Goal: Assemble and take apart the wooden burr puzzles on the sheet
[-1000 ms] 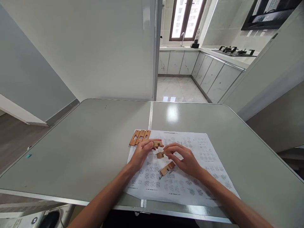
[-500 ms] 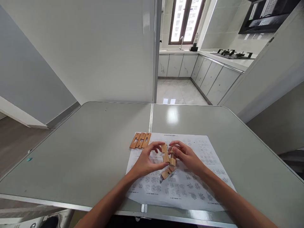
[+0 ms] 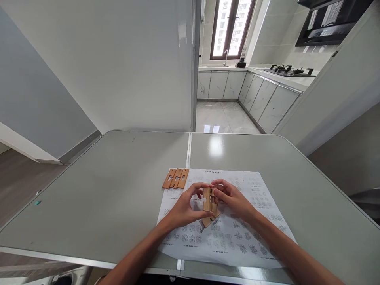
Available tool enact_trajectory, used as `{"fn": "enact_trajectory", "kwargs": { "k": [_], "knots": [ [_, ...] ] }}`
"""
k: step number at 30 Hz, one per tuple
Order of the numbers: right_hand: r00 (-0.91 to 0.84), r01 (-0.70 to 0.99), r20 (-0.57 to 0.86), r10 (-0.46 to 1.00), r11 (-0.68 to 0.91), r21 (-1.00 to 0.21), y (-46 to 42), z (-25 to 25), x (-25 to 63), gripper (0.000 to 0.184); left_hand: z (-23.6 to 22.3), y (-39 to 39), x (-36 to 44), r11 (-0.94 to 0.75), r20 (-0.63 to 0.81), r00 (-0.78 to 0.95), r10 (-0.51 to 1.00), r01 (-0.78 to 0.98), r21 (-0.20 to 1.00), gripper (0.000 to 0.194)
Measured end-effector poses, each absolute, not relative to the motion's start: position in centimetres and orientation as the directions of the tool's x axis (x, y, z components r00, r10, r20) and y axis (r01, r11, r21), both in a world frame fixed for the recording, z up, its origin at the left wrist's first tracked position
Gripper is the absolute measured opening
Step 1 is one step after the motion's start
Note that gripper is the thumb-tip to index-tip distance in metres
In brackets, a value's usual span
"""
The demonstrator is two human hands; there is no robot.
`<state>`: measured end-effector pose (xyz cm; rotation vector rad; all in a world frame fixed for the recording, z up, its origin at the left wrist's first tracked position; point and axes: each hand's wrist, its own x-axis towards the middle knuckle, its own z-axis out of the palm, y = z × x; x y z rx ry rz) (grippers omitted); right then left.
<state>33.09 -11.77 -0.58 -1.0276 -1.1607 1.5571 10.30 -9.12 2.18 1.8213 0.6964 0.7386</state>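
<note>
My left hand [image 3: 187,206] grips a notched wooden puzzle block [image 3: 206,200] between thumb and fingers, the block standing upright. Against its right side my right hand [image 3: 233,197] pinches a second notched wooden block [image 3: 212,204], partly hidden by the fingers; a dark mark shows near its top. The two blocks look to be touching. Below them another wooden block [image 3: 207,222] lies tilted on the printed sheet [image 3: 237,253], partly covered by my left thumb and the held blocks.
Three flat wooden pieces [image 3: 175,178] with slots and numbers overlap at the sheet's upper left corner. The grey table [image 3: 118,190] has a metal seam down its middle. A small green bit [image 3: 37,203] lies near the left edge. Beyond stands a kitchen counter [image 3: 274,101].
The block in my left hand has turned more upright and come against the block in my right hand. Both hands are closer together. The view has tilted slightly up.
</note>
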Motion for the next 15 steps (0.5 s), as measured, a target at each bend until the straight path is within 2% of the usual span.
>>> {"fn": "enact_trajectory", "kwargs": {
  "k": [4, 9, 13, 15],
  "knots": [
    [-0.258, -0.182, -0.101, 0.961, -0.151, -0.972, -11.9, 0.1, 32.8, 0.043, 2.1, -9.2, 10.4, -0.308, 0.155, 0.624, 0.766, 0.145, 0.940, 0.075],
    [-0.245, -0.100, -0.111, 0.963, -0.139, -0.985, -11.9, 0.7, 32.9, 0.051, 1.8, -9.3, 10.5, -0.317, 0.177, 0.584, 0.793, 0.146, 0.937, 0.075],
    [-0.186, 0.145, -0.005, 0.983, 0.023, -0.989, -11.5, 0.3, 33.7, 0.039, 1.8, -9.0, 10.6, -0.293, 0.213, 0.461, 0.861, 0.108, 0.950, 0.070],
    [-0.266, 0.293, 0.046, 0.963, 0.126, -0.948, -11.6, 0.2, 34.1, 0.034, 1.8, -8.8, 10.6, -0.267, 0.212, 0.387, 0.898, 0.095, 0.959, 0.067]
  ]
}}
